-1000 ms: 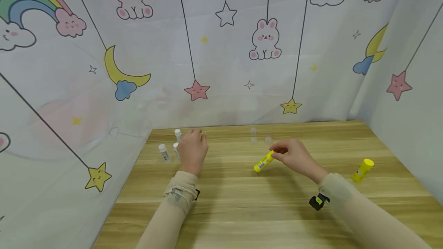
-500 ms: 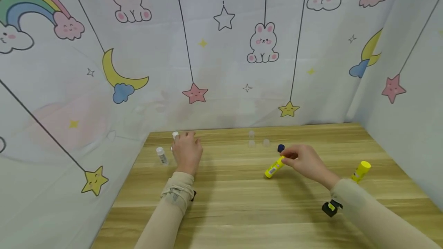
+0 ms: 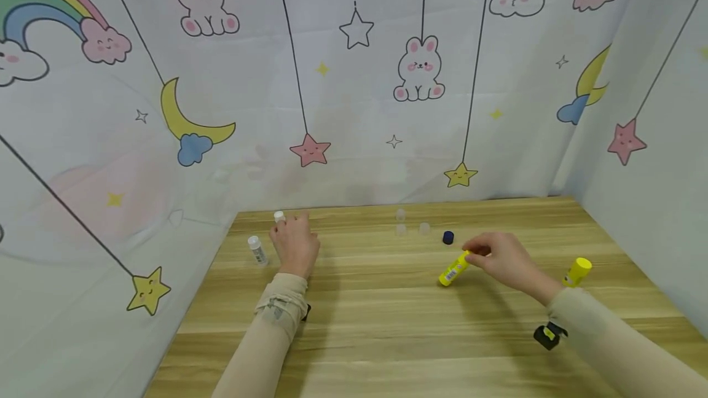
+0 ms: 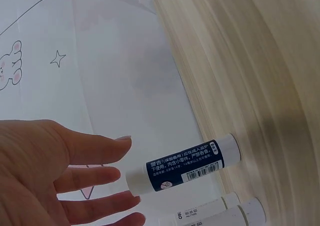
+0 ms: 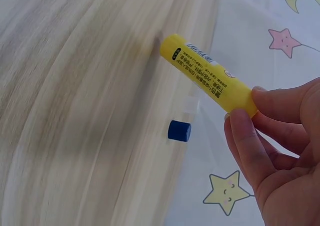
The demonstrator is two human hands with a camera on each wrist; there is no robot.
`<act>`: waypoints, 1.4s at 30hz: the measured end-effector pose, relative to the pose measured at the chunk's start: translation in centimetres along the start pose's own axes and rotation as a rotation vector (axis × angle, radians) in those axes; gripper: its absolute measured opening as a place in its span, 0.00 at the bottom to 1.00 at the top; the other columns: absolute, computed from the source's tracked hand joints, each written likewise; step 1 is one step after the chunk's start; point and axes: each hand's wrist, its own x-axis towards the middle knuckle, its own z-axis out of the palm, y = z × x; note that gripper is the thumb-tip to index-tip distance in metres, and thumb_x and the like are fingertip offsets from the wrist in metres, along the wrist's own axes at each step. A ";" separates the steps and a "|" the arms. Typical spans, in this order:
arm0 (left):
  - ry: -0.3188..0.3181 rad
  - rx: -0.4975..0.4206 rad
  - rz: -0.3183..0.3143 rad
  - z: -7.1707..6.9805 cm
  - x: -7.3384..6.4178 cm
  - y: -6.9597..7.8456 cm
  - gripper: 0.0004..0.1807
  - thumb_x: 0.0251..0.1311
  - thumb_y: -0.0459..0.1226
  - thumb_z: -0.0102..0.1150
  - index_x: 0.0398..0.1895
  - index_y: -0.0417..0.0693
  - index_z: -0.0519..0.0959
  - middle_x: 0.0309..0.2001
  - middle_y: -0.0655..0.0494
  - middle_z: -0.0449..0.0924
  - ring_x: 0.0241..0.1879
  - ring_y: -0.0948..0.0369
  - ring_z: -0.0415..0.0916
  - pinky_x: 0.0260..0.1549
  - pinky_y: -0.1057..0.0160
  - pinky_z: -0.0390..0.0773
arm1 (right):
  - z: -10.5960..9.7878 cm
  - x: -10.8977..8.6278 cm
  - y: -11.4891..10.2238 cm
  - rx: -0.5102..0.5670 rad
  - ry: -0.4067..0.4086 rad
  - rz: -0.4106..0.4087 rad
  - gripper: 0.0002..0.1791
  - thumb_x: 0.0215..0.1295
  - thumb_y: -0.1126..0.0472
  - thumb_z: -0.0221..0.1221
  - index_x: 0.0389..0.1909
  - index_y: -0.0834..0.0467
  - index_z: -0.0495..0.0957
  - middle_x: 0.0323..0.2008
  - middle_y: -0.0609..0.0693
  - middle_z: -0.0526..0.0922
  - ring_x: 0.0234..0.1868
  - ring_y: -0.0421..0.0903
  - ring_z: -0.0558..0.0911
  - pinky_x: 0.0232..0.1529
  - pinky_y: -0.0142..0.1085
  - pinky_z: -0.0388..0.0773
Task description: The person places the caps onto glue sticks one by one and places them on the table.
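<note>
My right hand [image 3: 500,260] pinches the upper end of a yellow glue stick [image 3: 454,269] between thumb and fingers, holding it tilted above the table. The right wrist view shows the label of this stick [image 5: 200,68] too. At the left, my left hand [image 3: 295,244] has its fingers extended beside a glue stick with a dark blue label [image 4: 185,163]. Its thumb and fingertips [image 4: 122,146] look apart from that stick, which stands upright. Two white glue sticks stand nearby, a nearer one [image 3: 257,251] and a farther one [image 3: 279,217].
A dark blue cap [image 3: 448,238] lies toward the back of the wooden table [image 3: 376,324]. To its left are three small translucent pieces, one of them a cap-like piece [image 3: 424,228]. Another yellow glue stick [image 3: 578,271] stands at the right. A printed curtain [image 3: 354,109] borders the table.
My right hand has shifted right with the yellow glue stick, and the dark blue cap has come into view behind it. My left hand has edged slightly left.
</note>
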 end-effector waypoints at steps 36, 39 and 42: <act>-0.012 -0.009 -0.030 0.4 0.2 -1.1 0.08 0.51 0.23 0.64 0.26 0.44 0.81 0.22 0.47 0.79 0.35 0.39 0.77 0.54 0.31 0.62 | -4.4 -3.0 3.0 -0.152 0.000 -0.029 0.09 0.61 0.64 0.70 0.42 0.60 0.87 0.35 0.44 0.85 0.33 0.39 0.80 0.33 0.35 0.79; -0.012 -0.004 -0.030 0.3 0.3 -1.1 0.08 0.51 0.23 0.64 0.24 0.45 0.80 0.20 0.48 0.78 0.33 0.40 0.76 0.54 0.31 0.62 | -4.6 -3.0 3.1 -0.172 0.002 -0.035 0.09 0.61 0.64 0.70 0.41 0.60 0.87 0.35 0.44 0.85 0.33 0.39 0.80 0.33 0.36 0.79; -0.016 -0.002 -0.033 0.2 0.3 -1.1 0.08 0.51 0.24 0.64 0.25 0.45 0.80 0.20 0.48 0.78 0.33 0.40 0.77 0.54 0.30 0.61 | -4.9 -3.0 3.1 -0.196 0.005 -0.044 0.08 0.60 0.65 0.70 0.40 0.60 0.88 0.34 0.44 0.85 0.32 0.39 0.80 0.32 0.36 0.79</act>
